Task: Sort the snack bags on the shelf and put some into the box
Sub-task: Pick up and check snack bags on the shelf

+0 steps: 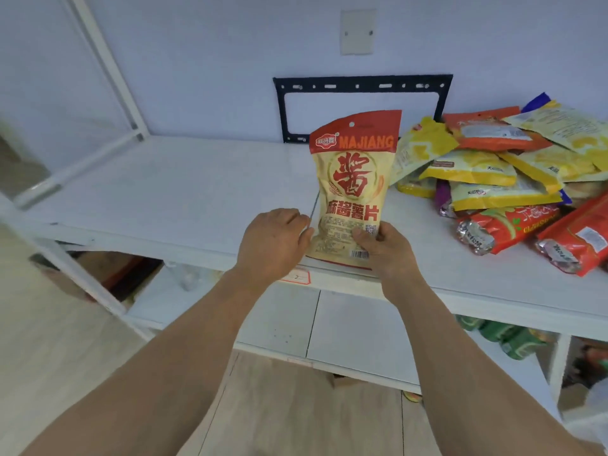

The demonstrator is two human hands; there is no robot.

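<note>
A tan and red snack bag (355, 189) is held upright over the near edge of the white shelf (184, 189). Its bottom right corner is pinched by the right hand (385, 248), with the thumb pressed on the front. The left hand (273, 241) is beside the bag's lower left edge, its fingers loosely curled; whether the bag is really gripped by it cannot be told. A messy pile of snack bags (503, 179), yellow, orange and red, lies on the right part of the shelf. The left part is bare. No box can be clearly made out.

The step in hand seems to be to set this bag in its own spot. For this to be done well, the bag should be kept straight, so the front can be read. It should be steadied from both sides, since it is puffy and may slip. It is best laid flat on the bare left part, well apart from the pile, so the kinds are not mixed.
</note>
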